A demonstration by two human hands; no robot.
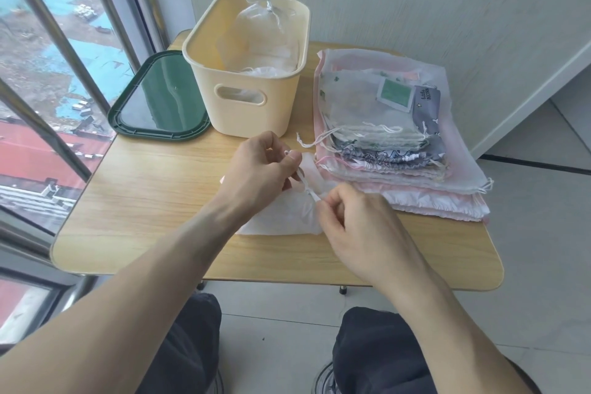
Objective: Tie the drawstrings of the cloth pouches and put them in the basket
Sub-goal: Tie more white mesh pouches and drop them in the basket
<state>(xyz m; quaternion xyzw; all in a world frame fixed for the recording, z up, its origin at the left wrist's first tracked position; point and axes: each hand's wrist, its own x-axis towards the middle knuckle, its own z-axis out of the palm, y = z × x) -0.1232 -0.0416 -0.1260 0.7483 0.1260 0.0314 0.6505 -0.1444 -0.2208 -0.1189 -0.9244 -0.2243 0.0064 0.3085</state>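
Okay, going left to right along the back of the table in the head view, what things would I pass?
Dark green rounded plastic lid → cream plastic basket with handle cut-outs, holding sheer pouches → stack of sheer and printed cloth drawstring pouches.

1. We see bare table (144, 201) on our left, with room for a hand.
2. The basket (252, 99) and green lid (160, 99) block the back.
3. The pouch pile (393, 144) fills the right.

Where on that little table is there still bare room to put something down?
Bare wood lies at the front left of the table, between the green lid and the near edge. The right side is crowded by the stack of pouches; the basket fills the back.
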